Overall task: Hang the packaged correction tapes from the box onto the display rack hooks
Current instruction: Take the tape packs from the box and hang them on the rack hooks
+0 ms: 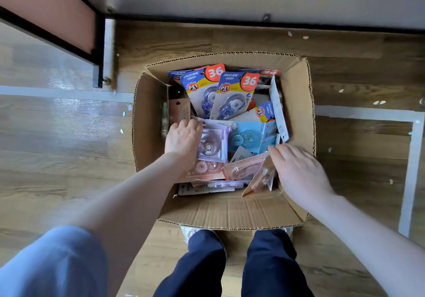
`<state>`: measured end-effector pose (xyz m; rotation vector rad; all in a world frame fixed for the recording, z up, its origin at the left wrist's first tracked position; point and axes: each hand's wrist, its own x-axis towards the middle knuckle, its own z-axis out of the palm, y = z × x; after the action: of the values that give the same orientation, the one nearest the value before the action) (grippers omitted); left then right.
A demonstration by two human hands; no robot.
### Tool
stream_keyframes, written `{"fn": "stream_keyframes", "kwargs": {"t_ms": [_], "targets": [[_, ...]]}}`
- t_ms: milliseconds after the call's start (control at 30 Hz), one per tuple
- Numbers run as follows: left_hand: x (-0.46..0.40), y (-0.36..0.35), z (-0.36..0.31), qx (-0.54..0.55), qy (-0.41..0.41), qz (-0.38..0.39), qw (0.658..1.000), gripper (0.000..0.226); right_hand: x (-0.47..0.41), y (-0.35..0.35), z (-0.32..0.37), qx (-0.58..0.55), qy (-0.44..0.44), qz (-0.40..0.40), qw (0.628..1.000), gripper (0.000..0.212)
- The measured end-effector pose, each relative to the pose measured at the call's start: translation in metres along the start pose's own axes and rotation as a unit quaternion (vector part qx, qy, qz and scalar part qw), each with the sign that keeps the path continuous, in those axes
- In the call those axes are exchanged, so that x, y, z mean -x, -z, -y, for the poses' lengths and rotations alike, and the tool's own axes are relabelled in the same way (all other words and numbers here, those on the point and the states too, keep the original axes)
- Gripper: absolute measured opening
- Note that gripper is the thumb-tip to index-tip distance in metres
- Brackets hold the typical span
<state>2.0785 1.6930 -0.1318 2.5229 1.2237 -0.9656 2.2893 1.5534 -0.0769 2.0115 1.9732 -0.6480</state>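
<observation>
We stood over the open brown cardboard box (pixel 230 211) on the wood-grain floor (pixel 57 135), heaped with packaged correction tapes (pixel 234 94). Our left hand (pixel 182 140), at nine o'clock in the box, curled its fingers onto a lilac blister pack (pixel 215 144); whether it gripped, we couldn't tell. Our right hand (pixel 299 172), at four o'clock, lay fingers spread, touching a pink pack (pixel 243 170), holding nothing.

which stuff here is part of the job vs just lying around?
Job: box; blue-yellow "36" packs; purple pack; light blue pack; pink packs; left hand and right hand, both in the box.

Lying about: paper scraps on the floor; floor tape; black frame.
</observation>
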Motion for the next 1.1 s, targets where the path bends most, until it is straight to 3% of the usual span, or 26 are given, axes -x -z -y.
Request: {"fn": "stream_keyframes", "kwargs": {"t_ms": [200, 400, 500, 567, 733, 867, 1000, 1100], "targets": [[0.004, 0.004, 0.01, 0.0, -0.038, -0.026, 0.999, 0.077, -0.013, -0.002, 0.01, 0.033, -0.021, 0.081, 0.996, 0.043], [0.004, 0.007, 0.016, -0.066, -0.071, -0.007, 0.995, 0.037, -0.026, 0.001, 0.008, 0.044, -0.026, 0.124, 0.991, 0.027], [0.005, 0.014, 0.017, -0.056, -0.093, 0.005, 0.994, 0.042, -0.024, 0.007, 0.005, 0.041, 0.032, 0.065, 0.997, 0.018], [0.008, 0.017, 0.018, -0.045, -0.106, 0.0, 0.993, 0.04, -0.02, 0.007, -0.001, 0.02, 0.076, 0.042, 0.996, 0.034], [0.016, 0.035, 0.02, -0.065, -0.157, -0.085, 0.982, 0.036, -0.01, 0.006, -0.012, -0.039, 0.165, 0.047, 0.984, 0.026], [0.023, 0.049, 0.017, -0.087, -0.193, -0.128, 0.969, 0.026, -0.003, 0.019, -0.015, -0.172, 0.08, -0.01, 0.982, 0.006], [0.018, 0.058, 0.014, -0.076, -0.215, -0.176, 0.958, 0.018, -0.001, 0.032, -0.023, -0.154, 0.039, -0.043, 0.986, 0.017], [0.018, 0.07, 0.004, -0.068, -0.187, -0.059, 0.978, 0.038, -0.001, 0.044, -0.029, -0.117, 0.023, -0.053, 0.991, 0.021]]}}
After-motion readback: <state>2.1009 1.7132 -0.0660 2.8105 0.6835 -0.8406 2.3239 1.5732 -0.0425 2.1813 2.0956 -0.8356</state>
